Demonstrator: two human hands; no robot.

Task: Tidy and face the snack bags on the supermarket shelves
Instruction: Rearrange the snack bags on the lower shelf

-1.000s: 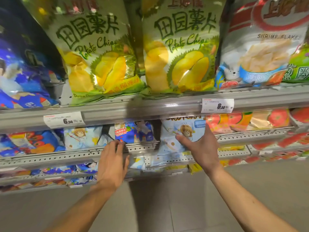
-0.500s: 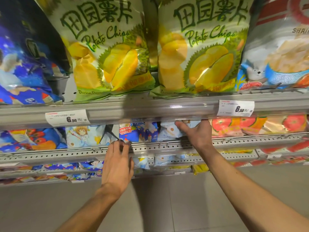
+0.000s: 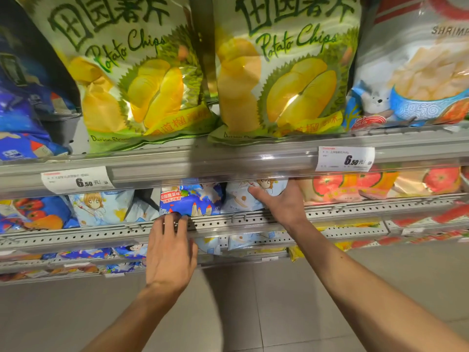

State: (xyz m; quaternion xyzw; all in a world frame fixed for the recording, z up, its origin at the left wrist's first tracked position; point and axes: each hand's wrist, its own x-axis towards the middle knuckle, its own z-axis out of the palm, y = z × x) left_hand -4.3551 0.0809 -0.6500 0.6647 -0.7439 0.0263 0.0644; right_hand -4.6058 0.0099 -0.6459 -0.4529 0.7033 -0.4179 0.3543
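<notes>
Now the pale bag [image 3: 250,199], pushed deeper since earlier, is being pressed by the right hand [image 3: 279,201]; at seven o'clock, the left hand [image 3: 170,252] is being rested flat, holding nothing.

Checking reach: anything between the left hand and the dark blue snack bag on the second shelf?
Nothing visible. The left hand has its fingertips at the perforated shelf rail, just below the dark blue bag. The right hand rests on the neighbouring pale blue bag.
</notes>
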